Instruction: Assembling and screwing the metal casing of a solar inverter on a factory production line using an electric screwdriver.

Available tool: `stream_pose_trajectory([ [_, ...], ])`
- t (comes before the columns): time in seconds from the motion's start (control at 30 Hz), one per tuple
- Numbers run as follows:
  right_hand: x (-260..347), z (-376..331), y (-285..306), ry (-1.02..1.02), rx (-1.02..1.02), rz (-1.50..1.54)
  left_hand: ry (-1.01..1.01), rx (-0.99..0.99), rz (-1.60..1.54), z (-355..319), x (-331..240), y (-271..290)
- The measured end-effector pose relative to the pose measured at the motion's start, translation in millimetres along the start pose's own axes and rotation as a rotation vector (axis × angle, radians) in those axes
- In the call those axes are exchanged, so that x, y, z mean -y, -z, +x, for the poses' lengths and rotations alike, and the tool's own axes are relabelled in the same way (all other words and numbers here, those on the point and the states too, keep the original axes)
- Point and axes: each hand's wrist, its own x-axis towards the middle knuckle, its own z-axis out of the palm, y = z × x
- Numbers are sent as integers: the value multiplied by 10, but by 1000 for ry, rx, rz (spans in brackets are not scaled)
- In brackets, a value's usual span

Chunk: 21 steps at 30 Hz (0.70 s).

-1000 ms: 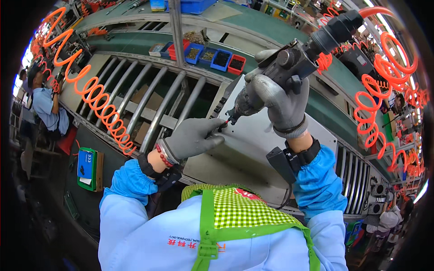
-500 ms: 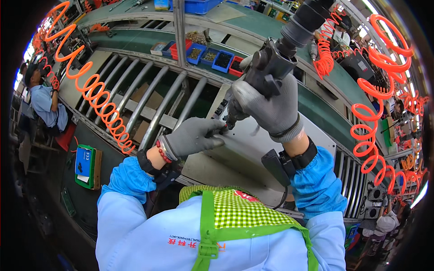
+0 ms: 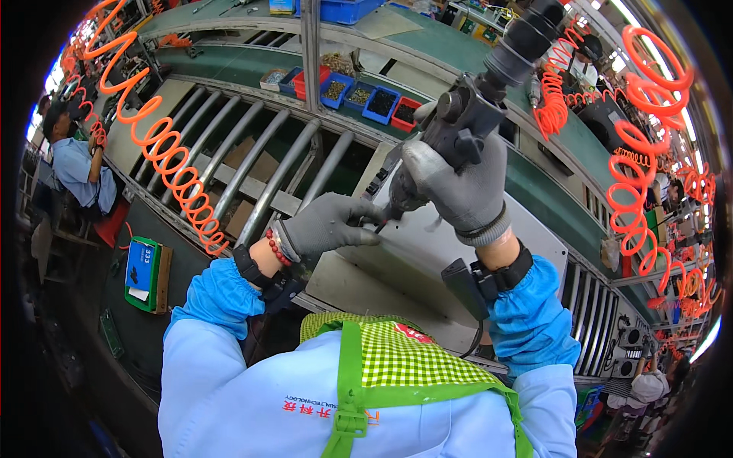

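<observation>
Right hand: The gloved right hand (image 3: 462, 183) grasps the power driver (image 3: 462, 118) round its body; a grip this near the front probably helps steady the nose.

Power driver: It slants across the far edge of the metal panel (image 3: 427, 248), thick end up and to the right, nose down beside the left hand (image 3: 324, 224); the tilt seemingly brings the tip to the left fingertips.

Left hand: Gloved, thumb and forefinger drawn in at the driver's tip, perhaps to guide it; whether they pinch anything cannot be told, as the contact is too small and dark.

Metal panel: Pale and broad, it lies in front of the person, beneath the right hand, with rollers (image 3: 289, 183) to its left; the rollers presumably let heavy pieces slide along the line.

Parts bins: A blue bin (image 3: 374, 117) and a red bin (image 3: 403, 127) stand side by side beyond the panel, likely kept there for an easy reach.

Orange hoses: The left hose (image 3: 164, 149) and right hose (image 3: 634, 195) hang in coils, a form that probably gives stretch without trailing.

Apron: The green checked apron (image 3: 412, 359) covers the chest, presumably against dirt.
</observation>
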Motion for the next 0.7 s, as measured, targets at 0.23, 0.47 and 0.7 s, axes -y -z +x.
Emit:
stream_pose_trajectory([
  [0.23,153,0,200,-46,-115,256,-234,-127,233,-94,-8,-73],
  [0.47,441,-111,639,90,-180,57,-293,-160,426,-69,-35,-120],
  [0.7,567,-417,1393,208,-422,80,-128,-59,340,79,-216,16],
])
